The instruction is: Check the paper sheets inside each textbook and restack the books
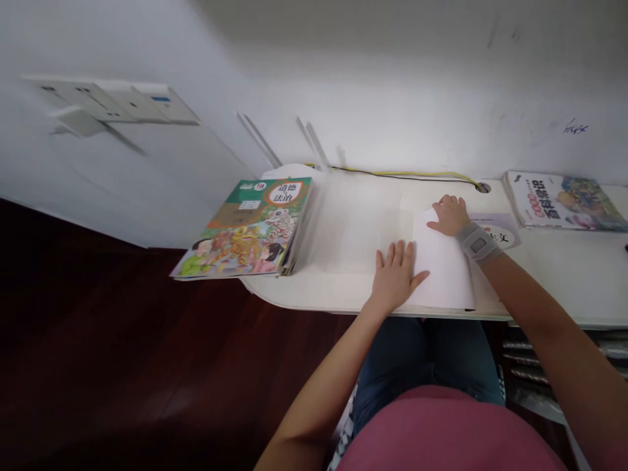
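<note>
A white sheet (436, 268) lies on the desk in front of me, partly over a book with a pale purple cover (505, 229); its right edge curves. My left hand (394, 275) rests flat with fingers spread, its thumb on the sheet's lower left. At the sheet's top edge, my right hand (449, 214) has bent fingers around the paper, and a grey band circles that wrist. Left of the sheet is a clear plastic sheet (360, 229), flat on the desk. How the white sheet joins the book is hidden.
A stack of textbooks (245, 226) stands at the desk's left end. More books (564, 201) lie at the right. Yellow and black cables (417, 175) run along the wall to a desk hole (483, 188). Wall sockets (118, 103) hold a plug.
</note>
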Available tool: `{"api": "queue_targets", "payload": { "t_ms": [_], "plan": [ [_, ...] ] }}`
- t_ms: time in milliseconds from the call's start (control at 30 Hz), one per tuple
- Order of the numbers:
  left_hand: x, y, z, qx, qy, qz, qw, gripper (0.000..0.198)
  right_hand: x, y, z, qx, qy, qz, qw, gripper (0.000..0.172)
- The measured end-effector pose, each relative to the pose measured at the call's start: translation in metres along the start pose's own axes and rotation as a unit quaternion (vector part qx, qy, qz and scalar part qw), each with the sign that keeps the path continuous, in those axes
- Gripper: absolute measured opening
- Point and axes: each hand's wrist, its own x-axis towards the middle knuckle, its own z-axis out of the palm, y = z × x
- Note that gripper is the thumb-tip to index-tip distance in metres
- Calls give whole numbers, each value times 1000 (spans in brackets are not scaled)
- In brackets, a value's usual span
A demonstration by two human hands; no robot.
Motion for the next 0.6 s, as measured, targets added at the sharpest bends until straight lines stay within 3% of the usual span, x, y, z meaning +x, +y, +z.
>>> {"api": "queue_targets", "payload": {
  "t_ms": [600],
  "plan": [
    [0, -1, 3, -20, 1, -6, 1000, 79, 5, -8, 1, 10, -23, -23, 999, 48]
  ]
}}
